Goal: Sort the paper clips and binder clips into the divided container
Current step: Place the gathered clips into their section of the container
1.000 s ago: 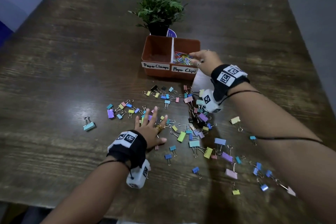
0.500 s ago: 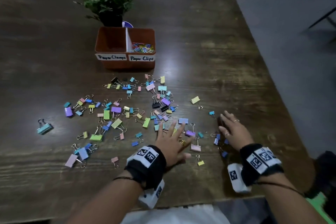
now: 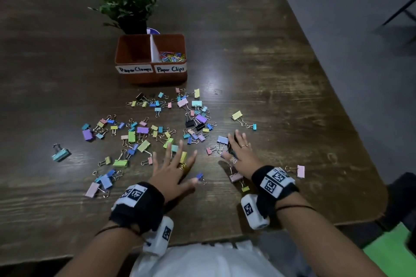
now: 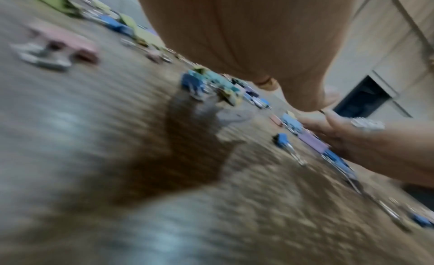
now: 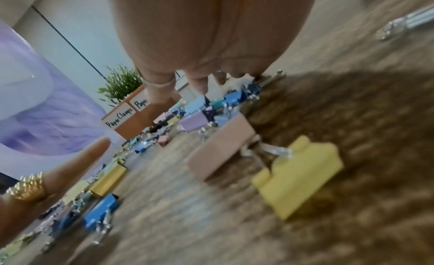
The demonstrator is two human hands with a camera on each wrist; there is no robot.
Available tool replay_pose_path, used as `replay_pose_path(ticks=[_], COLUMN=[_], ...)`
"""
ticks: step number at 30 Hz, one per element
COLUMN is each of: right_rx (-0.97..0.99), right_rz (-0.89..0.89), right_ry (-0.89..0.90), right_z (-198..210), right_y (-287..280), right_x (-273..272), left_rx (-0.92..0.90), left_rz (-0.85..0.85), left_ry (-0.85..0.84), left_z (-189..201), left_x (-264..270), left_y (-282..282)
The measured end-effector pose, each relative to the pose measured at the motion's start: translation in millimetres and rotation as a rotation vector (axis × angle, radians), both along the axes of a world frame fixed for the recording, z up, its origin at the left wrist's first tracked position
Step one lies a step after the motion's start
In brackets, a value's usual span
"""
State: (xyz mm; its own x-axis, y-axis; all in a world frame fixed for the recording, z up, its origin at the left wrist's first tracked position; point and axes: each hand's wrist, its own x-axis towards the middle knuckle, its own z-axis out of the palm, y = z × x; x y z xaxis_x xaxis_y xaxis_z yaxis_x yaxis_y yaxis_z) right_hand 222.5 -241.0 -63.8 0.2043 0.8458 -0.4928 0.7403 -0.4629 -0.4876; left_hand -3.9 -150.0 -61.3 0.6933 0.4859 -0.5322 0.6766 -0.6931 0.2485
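A brown divided container (image 3: 151,75) stands mid-table; its left section, labelled Paper Clamps, looks empty, and the right one holds coloured paper clips (image 3: 172,56). Several pastel binder clips (image 3: 144,132) lie scattered in front of it. My left hand (image 3: 174,159) lies flat on the table with its fingers spread, at the near edge of the pile. My right hand (image 3: 236,148) rests with straight fingers on a few clips to the right. In the right wrist view a pink clip (image 5: 220,148) and a yellow clip (image 5: 298,176) lie under my right palm (image 5: 211,37).
A potted green plant (image 3: 128,0) stands right behind the container. A lone teal clip (image 3: 60,154) lies far left, and a pink one (image 3: 300,171) beside my right wrist. The table's right edge (image 3: 351,132) and near edge are close to my arms.
My right hand came back from the paper clips compartment to the near right of the table, then slid left towards the pile. My left hand also shifted left, fingers still spread.
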Motion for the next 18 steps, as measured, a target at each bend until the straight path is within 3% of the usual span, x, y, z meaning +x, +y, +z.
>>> replay_pose_path(ticks=[6,10,12,15,18], right_rx=[-0.128,-0.082,-0.052,-0.004,0.083], right_rz=[0.011,-0.009,0.001,0.03,-0.084], right_ry=[-0.1,-0.083,-0.002,0.128,0.158], right_z=[5,7,11,16,18], right_y=[-20,-4,10,24,16], right_x=[1,-30,-45,-60,-59], left_rx=[0.112,0.06,0.047,0.001,-0.016], left_rz=[0.53,0.747,0.717,0.505,0.459], left_ry=[0.178,0.189,0.157,0.07,-0.048], left_z=[2,-6,-6,0,5], left_x=[-73,-97,-96,-91,-96], left_y=[14,11,10,13,19])
